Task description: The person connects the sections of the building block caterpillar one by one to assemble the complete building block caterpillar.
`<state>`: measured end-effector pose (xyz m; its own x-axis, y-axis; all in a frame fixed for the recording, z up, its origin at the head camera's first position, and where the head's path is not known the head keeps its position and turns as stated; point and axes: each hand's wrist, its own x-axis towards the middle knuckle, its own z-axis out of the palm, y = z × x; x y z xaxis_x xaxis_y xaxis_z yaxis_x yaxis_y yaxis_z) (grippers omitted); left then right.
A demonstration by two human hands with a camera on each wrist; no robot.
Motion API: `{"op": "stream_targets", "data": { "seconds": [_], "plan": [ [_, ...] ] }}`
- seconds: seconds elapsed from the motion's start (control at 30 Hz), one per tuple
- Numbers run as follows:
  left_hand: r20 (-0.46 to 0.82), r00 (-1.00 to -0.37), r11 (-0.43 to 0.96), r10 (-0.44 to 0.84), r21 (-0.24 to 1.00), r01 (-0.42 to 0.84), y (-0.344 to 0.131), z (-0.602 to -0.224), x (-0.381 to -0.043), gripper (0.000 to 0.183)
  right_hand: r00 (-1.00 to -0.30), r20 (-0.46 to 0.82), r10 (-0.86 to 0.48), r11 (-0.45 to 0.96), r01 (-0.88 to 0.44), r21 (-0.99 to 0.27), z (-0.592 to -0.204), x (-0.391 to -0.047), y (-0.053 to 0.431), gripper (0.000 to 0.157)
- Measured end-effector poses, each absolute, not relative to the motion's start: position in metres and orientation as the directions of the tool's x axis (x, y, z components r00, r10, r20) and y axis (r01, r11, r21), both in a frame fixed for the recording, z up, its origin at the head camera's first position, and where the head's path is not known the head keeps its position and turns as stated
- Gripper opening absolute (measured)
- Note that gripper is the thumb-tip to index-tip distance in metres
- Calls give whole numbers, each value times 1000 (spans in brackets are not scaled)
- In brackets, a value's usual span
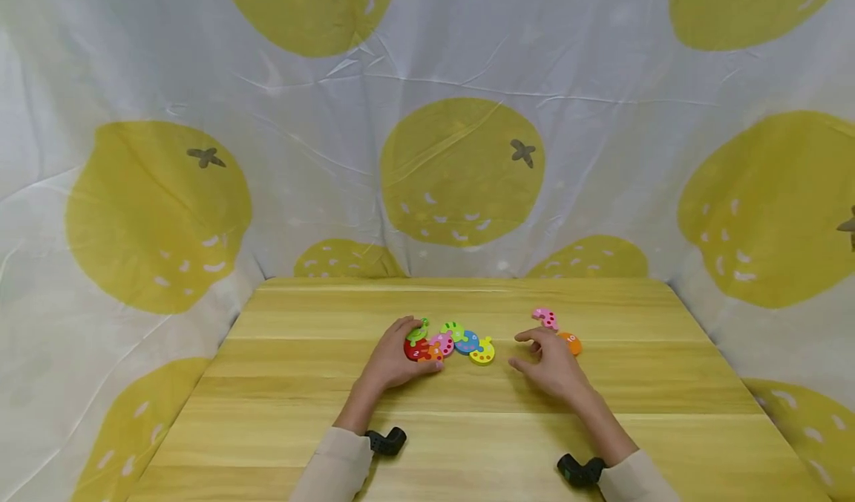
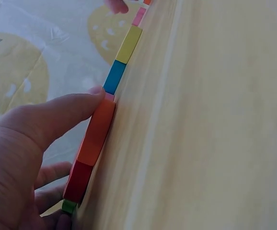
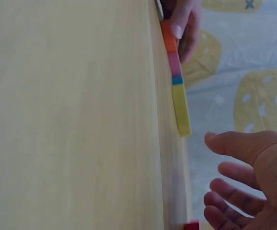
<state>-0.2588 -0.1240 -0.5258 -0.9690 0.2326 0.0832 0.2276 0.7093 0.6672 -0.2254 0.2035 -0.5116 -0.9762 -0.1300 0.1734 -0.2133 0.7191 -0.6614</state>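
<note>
A row of joined, numbered caterpillar puzzle pieces lies on the table. From left to right come a green head piece (image 1: 418, 332), a red one (image 1: 414, 350), an orange one (image 1: 436, 352), then pink, light green, blue (image 1: 468, 343) and yellow (image 1: 482, 353). My left hand (image 1: 392, 357) holds the left end, thumb against the orange edge and fingers around the green and red side. Over the table, right of the yellow piece, my right hand (image 1: 553, 364) has relaxed, parted fingers and nothing in them. Beyond it lie a loose pink piece (image 1: 545, 317) and an orange piece marked 10 (image 1: 571, 342).
The wooden table (image 1: 467, 442) ends at a hanging cloth (image 1: 588, 153) with yellow fruit prints at the back and sides. A black wrist camera (image 1: 387, 441) sits at the left cuff, another (image 1: 580, 471) at the right.
</note>
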Motion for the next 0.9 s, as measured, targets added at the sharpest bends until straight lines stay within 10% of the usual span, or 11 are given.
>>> {"op": "stream_targets", "data": {
  "seconds": [0.9],
  "plan": [
    [105,-950,677,294,678,285,-142,-530,-264,93,-963,160,-217,767,-269,-582,-511,-204,265,43]
  ]
}}
